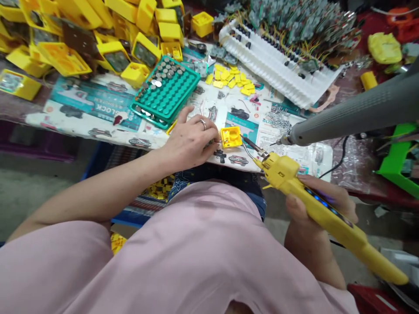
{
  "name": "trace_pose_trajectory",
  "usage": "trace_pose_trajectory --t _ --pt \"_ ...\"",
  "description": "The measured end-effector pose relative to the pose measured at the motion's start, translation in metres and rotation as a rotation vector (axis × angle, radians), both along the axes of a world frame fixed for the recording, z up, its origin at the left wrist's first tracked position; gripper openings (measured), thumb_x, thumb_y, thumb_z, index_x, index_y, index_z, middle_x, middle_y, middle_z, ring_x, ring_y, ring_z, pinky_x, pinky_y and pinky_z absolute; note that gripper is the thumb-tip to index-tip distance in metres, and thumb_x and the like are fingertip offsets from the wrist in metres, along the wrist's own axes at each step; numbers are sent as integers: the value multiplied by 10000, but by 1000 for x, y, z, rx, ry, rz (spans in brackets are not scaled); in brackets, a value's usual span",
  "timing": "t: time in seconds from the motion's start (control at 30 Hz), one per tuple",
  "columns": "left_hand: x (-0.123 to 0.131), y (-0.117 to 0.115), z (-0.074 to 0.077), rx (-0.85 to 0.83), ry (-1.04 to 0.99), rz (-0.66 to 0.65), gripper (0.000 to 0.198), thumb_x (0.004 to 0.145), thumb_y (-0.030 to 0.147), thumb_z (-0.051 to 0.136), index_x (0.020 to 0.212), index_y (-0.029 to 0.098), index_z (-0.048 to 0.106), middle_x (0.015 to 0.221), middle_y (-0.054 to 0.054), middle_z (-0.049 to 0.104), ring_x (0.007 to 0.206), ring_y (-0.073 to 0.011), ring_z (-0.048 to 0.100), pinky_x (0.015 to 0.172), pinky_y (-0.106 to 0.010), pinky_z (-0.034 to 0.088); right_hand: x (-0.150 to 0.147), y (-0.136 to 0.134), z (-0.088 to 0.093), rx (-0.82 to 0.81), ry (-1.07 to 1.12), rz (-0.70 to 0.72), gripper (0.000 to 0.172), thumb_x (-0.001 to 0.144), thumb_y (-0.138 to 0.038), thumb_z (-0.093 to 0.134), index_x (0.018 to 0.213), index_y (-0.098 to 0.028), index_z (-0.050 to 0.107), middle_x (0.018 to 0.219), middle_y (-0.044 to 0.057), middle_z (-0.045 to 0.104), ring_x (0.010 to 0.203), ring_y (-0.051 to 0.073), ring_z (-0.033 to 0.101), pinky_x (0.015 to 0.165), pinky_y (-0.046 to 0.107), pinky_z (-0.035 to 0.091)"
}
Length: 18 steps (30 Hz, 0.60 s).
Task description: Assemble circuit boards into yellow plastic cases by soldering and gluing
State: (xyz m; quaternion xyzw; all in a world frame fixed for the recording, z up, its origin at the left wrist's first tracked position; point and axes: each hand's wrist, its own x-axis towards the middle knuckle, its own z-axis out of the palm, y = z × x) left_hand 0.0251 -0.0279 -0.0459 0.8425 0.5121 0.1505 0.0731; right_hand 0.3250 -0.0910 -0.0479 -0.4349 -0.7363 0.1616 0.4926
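Observation:
In my right hand (317,205) is a yellow soldering gun (288,174), with my fingers wrapped round its handle. Its dark tip and thin metal feed tube point left, close to the right side of a small open yellow plastic case (231,137). My left hand (194,138) rests on the table at the left of that case, thumb and forefinger pinched at its edge. What sits between those fingertips is too small to make out. Just beyond my left hand lies a green tray (170,93) holding silver button cells (166,69).
Yellow cases (114,52) are heaped at the back left. Small yellow pieces (229,77) lie mid-table. A white rack (278,65) with wired parts stands behind. From the right, a grey electric screwdriver (347,109) reaches over the table near loose screws (278,120). A green bin (399,161) stands far right.

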Motion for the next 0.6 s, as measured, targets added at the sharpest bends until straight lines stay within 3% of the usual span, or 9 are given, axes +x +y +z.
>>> trace_pose_trajectory --t 0.1,0.3,0.5,0.6 --pt "1 2 4 -22 -6 -6 257 955 335 478 910 217 702 1017 -53 742 1044 -265 650 1133 -621 334 -19 8 16 122 -26 -7 385 759 -234 782 1137 -280 722 821 -11 748 620 179 688 524 316 575" --pt "5 7 2 -39 -38 -12 223 923 311 505 877 223 705 894 -51 733 990 -267 653 1049 -586 425 -18 24 37 88 -182 -38 299 747 -307 820 1037 -291 750 841 -28 783 608 169 710 573 312 616" --pt "-4 9 4 -52 -45 -79 228 903 272 498 817 232 705 789 -12 704 907 -224 647 1147 -616 326 -18 42 67 7 -264 124 196 787 -346 798 934 -238 724 867 -30 794 657 119 732 599 194 618" --pt "-7 8 4 -47 -73 -57 250 908 297 492 805 220 706 740 -10 678 874 -211 640 1148 -595 334 -20 50 76 -11 -379 159 171 828 -360 746 946 -246 698 875 -42 791 676 76 724 626 137 590"
